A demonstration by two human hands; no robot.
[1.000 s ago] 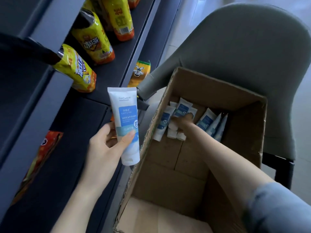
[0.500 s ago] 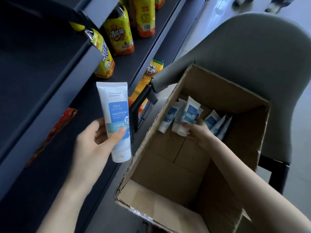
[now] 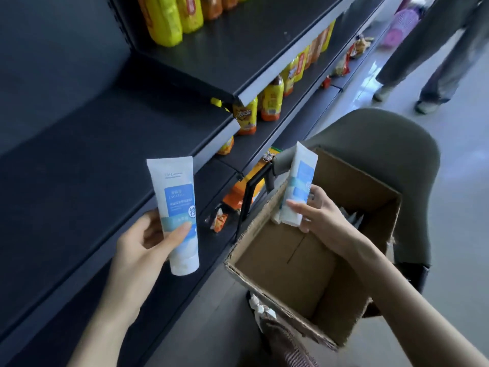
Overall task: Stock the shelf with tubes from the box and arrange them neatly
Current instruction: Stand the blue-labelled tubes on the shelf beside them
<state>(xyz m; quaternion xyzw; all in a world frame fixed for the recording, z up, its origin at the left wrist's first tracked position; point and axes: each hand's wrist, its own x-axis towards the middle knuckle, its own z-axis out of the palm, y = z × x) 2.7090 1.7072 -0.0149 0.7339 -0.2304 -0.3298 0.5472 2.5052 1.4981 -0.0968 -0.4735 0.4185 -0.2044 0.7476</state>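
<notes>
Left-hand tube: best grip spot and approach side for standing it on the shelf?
Grip the tube low on its body, just above the cap, from its left, as the left hand does: thumb on the printed face, fingers behind. It is upright, cap down, so this hold likely leaves the cap free to land flat on the shelf.

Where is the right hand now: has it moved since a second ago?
Yes. The right hand rose from the box floor to its rim, gripping a tube.
</notes>
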